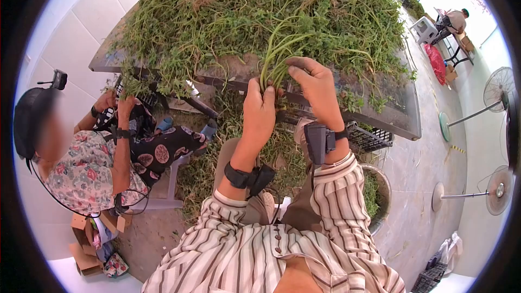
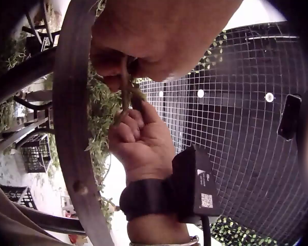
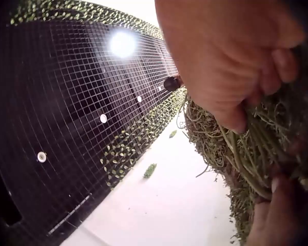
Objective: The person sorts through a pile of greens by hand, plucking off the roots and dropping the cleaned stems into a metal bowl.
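The left hand (image 1: 259, 109) and the right hand (image 1: 320, 89) I was following held one bunch of green stems (image 1: 266, 68) at the near edge of the bench (image 1: 399, 112), just in front of the big heap of greens (image 1: 244, 11) on it. I saw the left fingers clamped round the lower stems and the right thumb and forefinger pinching the same bunch.

Under the bench's right end I counted one black plastic crate (image 1: 374, 139), its contents mostly hidden from me, and, nearer the wearer, one round tub (image 1: 387, 195) with loose greens inside. Well to the right of the bench stood another black crate (image 1: 429, 279). Back from its left end, cardboard boxes (image 1: 86, 263) held coloured items; they overlapped too much for me to count.

One seated person (image 1: 89, 165) worked at the bench's left end.
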Demonstrator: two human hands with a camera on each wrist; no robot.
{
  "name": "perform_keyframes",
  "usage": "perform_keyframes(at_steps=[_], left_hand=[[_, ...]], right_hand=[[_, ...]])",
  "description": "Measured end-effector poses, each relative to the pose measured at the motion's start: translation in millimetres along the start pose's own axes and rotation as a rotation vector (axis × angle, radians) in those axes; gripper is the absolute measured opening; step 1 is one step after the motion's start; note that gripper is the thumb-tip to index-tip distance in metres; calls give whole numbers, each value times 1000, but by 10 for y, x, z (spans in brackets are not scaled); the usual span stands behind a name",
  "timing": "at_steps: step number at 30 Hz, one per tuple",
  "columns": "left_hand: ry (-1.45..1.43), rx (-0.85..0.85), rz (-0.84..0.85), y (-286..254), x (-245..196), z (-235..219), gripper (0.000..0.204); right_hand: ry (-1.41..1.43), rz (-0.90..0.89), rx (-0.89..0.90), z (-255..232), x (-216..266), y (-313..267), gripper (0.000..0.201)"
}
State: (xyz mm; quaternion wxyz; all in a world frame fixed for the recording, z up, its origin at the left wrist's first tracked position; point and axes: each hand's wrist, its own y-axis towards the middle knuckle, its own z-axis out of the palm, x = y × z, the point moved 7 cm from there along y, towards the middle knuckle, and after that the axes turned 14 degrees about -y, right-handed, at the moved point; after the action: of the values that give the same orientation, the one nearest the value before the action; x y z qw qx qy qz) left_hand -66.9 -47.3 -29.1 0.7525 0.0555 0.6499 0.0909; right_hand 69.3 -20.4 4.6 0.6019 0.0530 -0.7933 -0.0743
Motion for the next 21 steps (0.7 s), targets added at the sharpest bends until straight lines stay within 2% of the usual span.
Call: perform_keyframes(at_steps=[1,3,4,5,6,7,10,15,19,21], left_hand=[[0,6,9,-28,1,-9,17],[201,-33,209,-47,-106,11,19],[183,-26,241,-36,-79,37,18],[167,-21,266,-43,-59,48,17],[141,-5,137,-37,-32,57,17],[119,3,-4,-51,9,49,17],[119,-7,11,-57,-20,27,17],[78,-14,45,-100,-9,15,16],[73,-25,40,-99,25,12,15],[73,-21,43,-95,32,20,16]], right_hand=[[-80,-67,-3,18,11,0,22],[-299,-205,-38,-12,117,12,28],[-373,-303,-98,-10,109,2,28],[-399,-277,-56,7,140,-22,31],[-339,-172,-12,31,114,-40,33],[-341,-197,-29,28,106,-60,33],[-364,-199,20,106,38,-17,34],[-322,-8,163,169,-23,-51,33],[-303,-59,196,218,-26,-48,32],[-363,-269,84,187,77,-53,33]])
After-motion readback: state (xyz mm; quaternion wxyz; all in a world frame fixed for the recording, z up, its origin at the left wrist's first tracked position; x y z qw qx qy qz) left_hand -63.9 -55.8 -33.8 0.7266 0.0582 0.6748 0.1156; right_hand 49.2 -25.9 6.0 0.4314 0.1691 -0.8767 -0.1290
